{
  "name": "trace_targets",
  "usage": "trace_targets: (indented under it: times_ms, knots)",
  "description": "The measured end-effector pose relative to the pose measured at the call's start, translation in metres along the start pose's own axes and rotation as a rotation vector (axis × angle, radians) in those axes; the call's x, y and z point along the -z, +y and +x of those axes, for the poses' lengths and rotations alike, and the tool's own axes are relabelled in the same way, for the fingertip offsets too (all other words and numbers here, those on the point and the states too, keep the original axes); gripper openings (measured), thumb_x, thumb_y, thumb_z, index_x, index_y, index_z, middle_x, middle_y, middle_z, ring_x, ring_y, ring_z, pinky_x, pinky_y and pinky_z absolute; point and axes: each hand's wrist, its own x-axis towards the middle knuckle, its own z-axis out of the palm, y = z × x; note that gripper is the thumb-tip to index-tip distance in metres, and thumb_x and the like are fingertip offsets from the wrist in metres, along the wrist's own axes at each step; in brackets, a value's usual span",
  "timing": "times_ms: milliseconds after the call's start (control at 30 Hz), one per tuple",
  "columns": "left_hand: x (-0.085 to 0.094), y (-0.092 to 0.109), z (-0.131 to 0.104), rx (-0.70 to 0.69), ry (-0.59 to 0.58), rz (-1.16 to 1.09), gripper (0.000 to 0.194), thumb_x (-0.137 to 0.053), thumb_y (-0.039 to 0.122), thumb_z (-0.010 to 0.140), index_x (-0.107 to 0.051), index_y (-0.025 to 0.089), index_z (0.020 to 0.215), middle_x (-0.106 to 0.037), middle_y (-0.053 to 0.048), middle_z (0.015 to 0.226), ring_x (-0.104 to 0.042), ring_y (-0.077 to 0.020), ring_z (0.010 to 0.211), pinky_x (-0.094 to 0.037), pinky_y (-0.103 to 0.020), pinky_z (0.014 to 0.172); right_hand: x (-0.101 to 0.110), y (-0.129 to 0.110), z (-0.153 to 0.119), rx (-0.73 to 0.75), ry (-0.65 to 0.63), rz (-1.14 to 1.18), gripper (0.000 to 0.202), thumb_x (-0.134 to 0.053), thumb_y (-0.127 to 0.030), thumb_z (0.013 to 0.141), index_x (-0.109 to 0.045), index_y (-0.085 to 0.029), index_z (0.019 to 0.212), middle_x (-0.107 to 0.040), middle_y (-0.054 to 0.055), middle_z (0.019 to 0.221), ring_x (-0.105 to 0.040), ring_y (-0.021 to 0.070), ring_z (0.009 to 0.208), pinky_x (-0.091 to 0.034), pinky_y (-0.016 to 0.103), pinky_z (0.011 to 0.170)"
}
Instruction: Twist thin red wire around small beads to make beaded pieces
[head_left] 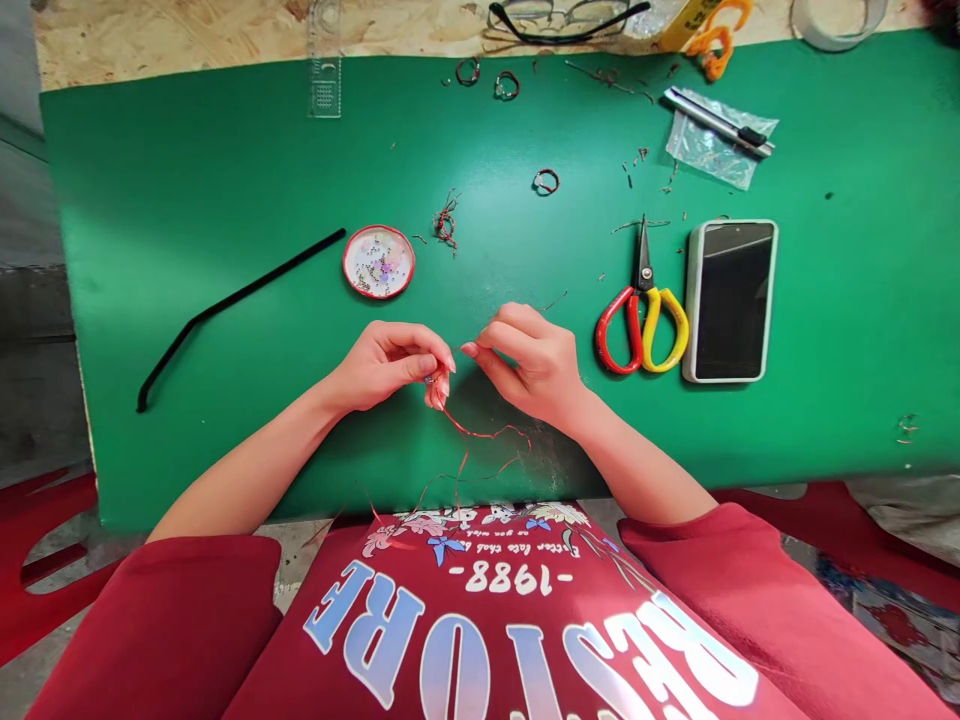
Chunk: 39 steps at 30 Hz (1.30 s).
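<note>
Thumb and fingers of my left hand (397,365) pinch a thin red cord (480,434), with a small shiny bit by the fingertips. Loose ends of the cord trail down over the table edge toward the shirt. My right hand (531,360) is just to the right, thumb and forefinger pressed together on a thin dark strand, whose end sticks out above the knuckles (555,300). Beyond my left hand lies a round red-rimmed dish (379,232) of tiny beads. A tangle of red cord (445,222) rests beside it.
Scissors (643,300) with red and yellow handles lie right of my right hand, beside a phone (731,300). A black bent strip (240,290) is at left. Farther back are finished-looking cord rings (547,181), a pen (716,120) on a plastic bag, a clear ruler (325,60) and glasses (566,36).
</note>
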Motion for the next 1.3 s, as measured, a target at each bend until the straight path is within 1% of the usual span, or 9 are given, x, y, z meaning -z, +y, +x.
trace_targets:
  times_ms: [233, 400, 500, 600, 667, 767, 900, 1100, 1300]
  knots:
    - [-0.003, 0.004, -0.004, -0.065, -0.074, -0.044, 0.011, -0.070, 0.018, 0.089, -0.082, 0.021, 0.088, -0.077, -0.003, 0.067, -0.073, -0.0128, 0.053, -0.058, -0.018, 0.046, -0.001, 0.033, -0.004, -0.254, -0.112, -0.210, 0.029, -0.052, -0.023, 0.097, -0.040, -0.023, 0.071, -0.042, -0.001, 0.065, -0.043, 0.0158, 0.064, -0.035, 0.030, 0.061]
    - [-0.005, 0.002, -0.002, -0.038, 0.017, 0.005, 0.011, -0.075, 0.024, 0.086, -0.076, 0.015, 0.080, -0.075, -0.004, 0.064, -0.070, -0.0122, 0.050, -0.053, -0.017, 0.043, 0.002, 0.051, -0.008, -0.341, -0.068, -0.332, 0.019, -0.049, -0.031, 0.098, -0.052, -0.022, 0.081, -0.059, 0.008, 0.079, -0.057, 0.0252, 0.079, -0.047, 0.041, 0.073]
    - [-0.006, 0.001, -0.001, -0.055, 0.049, 0.023, 0.014, -0.075, 0.024, 0.086, -0.074, 0.014, 0.078, -0.073, -0.002, 0.061, -0.067, -0.0100, 0.048, -0.053, -0.017, 0.045, 0.002, 0.040, -0.007, -0.246, -0.040, -0.325, 0.014, -0.051, -0.028, 0.097, -0.061, -0.021, 0.103, -0.069, 0.013, 0.102, -0.064, 0.0302, 0.097, -0.052, 0.048, 0.084]
    - [-0.006, -0.001, -0.002, -0.049, 0.036, 0.008, 0.010, -0.072, 0.022, 0.089, -0.075, 0.015, 0.082, -0.074, -0.002, 0.064, -0.069, -0.0088, 0.051, -0.054, -0.016, 0.048, 0.001, 0.021, -0.003, 0.000, -0.048, -0.110, 0.040, -0.051, -0.023, 0.096, -0.051, -0.022, 0.136, -0.064, 0.015, 0.135, -0.059, 0.0310, 0.130, -0.049, 0.052, 0.105]
    - [-0.005, -0.002, -0.002, -0.041, 0.016, -0.001, 0.010, -0.070, 0.021, 0.091, -0.076, 0.016, 0.085, -0.075, -0.002, 0.067, -0.070, -0.0083, 0.055, -0.054, -0.014, 0.049, -0.002, 0.011, -0.001, 0.146, -0.101, 0.090, 0.043, -0.049, -0.023, 0.098, -0.046, -0.022, 0.141, -0.064, 0.014, 0.134, -0.056, 0.0270, 0.136, -0.049, 0.049, 0.109]
    - [-0.003, -0.003, -0.003, -0.022, -0.009, 0.008, 0.010, -0.068, 0.022, 0.092, -0.076, 0.017, 0.088, -0.075, -0.001, 0.067, -0.070, -0.0080, 0.056, -0.054, -0.014, 0.051, -0.009, 0.004, -0.003, 0.206, -0.070, 0.227, 0.027, -0.048, -0.026, 0.102, -0.050, -0.019, 0.128, -0.067, 0.010, 0.103, -0.065, 0.0205, 0.104, -0.057, 0.039, 0.091]
    - [-0.003, -0.002, -0.004, -0.008, -0.009, 0.013, 0.011, -0.072, 0.025, 0.089, -0.075, 0.016, 0.085, -0.073, -0.001, 0.063, -0.067, -0.0086, 0.049, -0.053, -0.015, 0.046, -0.014, 0.007, -0.005, 0.172, 0.107, 0.258, 0.008, -0.054, -0.024, 0.100, -0.050, -0.023, 0.093, -0.043, -0.003, 0.071, -0.044, 0.0126, 0.067, -0.046, 0.026, 0.061]
    - [-0.006, 0.003, -0.006, 0.022, -0.036, -0.011, 0.015, -0.074, 0.028, 0.088, -0.076, 0.014, 0.080, -0.070, -0.002, 0.057, -0.064, -0.0093, 0.042, -0.050, -0.015, 0.040, 0.000, 0.023, 0.001, 0.010, 0.168, 0.056, 0.035, -0.059, -0.030, 0.097, -0.037, -0.023, 0.069, -0.031, -0.004, 0.061, -0.032, 0.0126, 0.057, -0.035, 0.030, 0.058]
    - [-0.004, 0.001, -0.006, -0.049, -0.100, -0.032, 0.010, -0.072, 0.022, 0.089, -0.079, 0.017, 0.085, -0.073, -0.003, 0.062, -0.068, -0.0098, 0.048, -0.052, -0.015, 0.043, 0.001, 0.045, -0.006, -0.318, 0.063, -0.270, 0.029, -0.056, -0.033, 0.095, -0.042, -0.024, 0.071, -0.049, 0.001, 0.065, -0.051, 0.0204, 0.068, -0.048, 0.040, 0.071]
